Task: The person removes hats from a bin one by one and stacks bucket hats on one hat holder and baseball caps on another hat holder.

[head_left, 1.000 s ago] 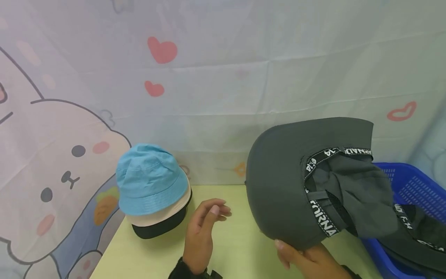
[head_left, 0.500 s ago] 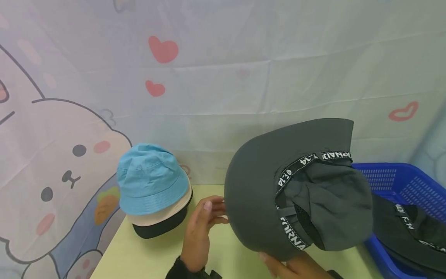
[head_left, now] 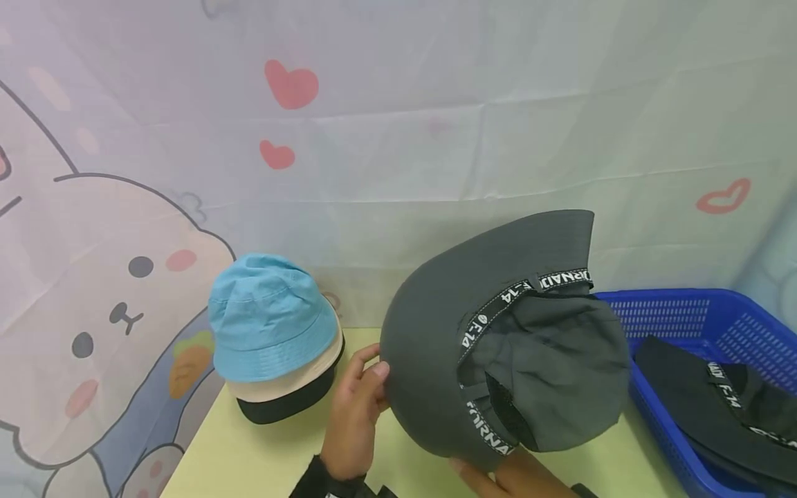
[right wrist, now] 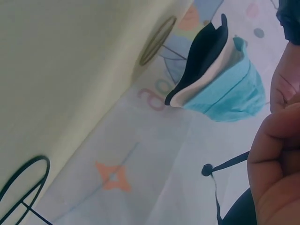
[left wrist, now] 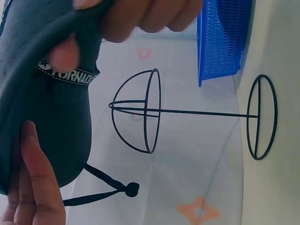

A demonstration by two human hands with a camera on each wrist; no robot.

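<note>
A dark grey wide-brimmed hat (head_left: 429, 339) with lettered black inner tape is held up over the table, its underside facing me. From below, my right hand (head_left: 507, 476) grips the brim's lower edge; the left wrist view shows the thumb and fingers of that hand (left wrist: 140, 18) pinching the brim. My left hand (head_left: 360, 408) rests its fingertips on the brim's left edge, fingers fairly straight along the hat (left wrist: 47, 122). The hat's black cord and toggle (left wrist: 131, 189) hang down.
A stack of bucket hats (head_left: 274, 339), blue over beige over black, stands at the back left on the yellow-green table (head_left: 249, 456). A blue basket (head_left: 710, 321) at right holds another dark hat (head_left: 710, 401). A black wire stand (left wrist: 145, 112) sits behind, near the cartoon curtain.
The grey hat has moved left, away from the basket, with my right hand under it. My left hand, free before, has come up and now touches the brim's left edge.
</note>
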